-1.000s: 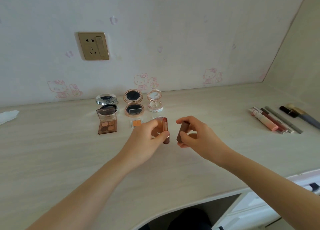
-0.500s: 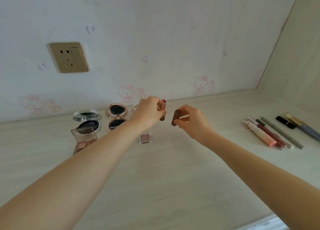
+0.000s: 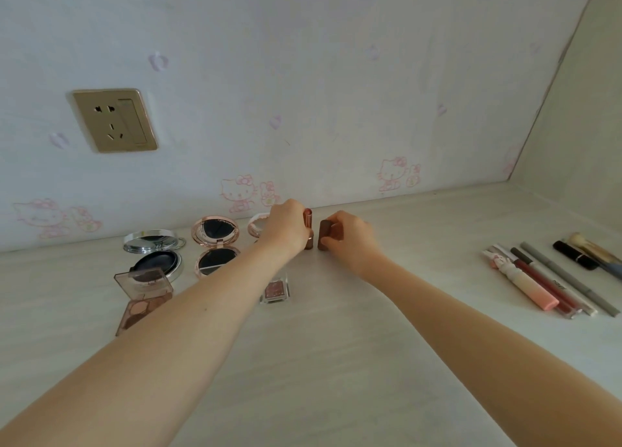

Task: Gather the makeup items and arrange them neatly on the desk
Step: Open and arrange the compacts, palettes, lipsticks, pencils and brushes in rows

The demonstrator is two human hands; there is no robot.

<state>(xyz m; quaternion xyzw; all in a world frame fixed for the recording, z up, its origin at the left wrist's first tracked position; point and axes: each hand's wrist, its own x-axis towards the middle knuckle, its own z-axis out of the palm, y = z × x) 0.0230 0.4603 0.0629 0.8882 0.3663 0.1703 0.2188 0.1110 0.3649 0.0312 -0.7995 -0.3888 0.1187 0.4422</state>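
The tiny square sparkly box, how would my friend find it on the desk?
Start at the gold wall socket and look down to the open round compacts on the desk. Nearer than them, beside the left forearm, lies the tiny square box. It alone is clear-edged and square, with pink glitter inside.

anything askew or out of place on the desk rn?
Nothing spilled or damaged. The eyeshadow palette lies at an angle to the compacts behind it, and the small square pan sits alone in front. The left hand holds an uncapped lipstick.
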